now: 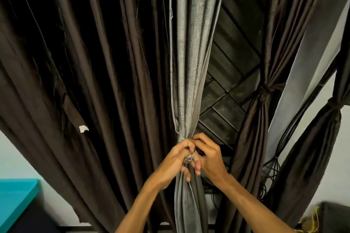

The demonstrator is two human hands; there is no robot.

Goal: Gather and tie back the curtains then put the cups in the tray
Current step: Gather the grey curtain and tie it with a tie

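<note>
Both hands are up at centre frame. The left hand (177, 158) pinches the bunched waist of the pale grey woven curtain (189, 62). The right hand (210, 157) is curled tight against it, fingers on the same gather. Left hangs a loose dark brown satin curtain (94, 66). Right, a matching brown curtain (262, 104) sits knotted at its middle, before the dark window grille (233, 73).

The gathered curtain (186, 62) hangs between a loose curtain (75, 62) leftward and tied curtains (263, 89) rightward.
</note>
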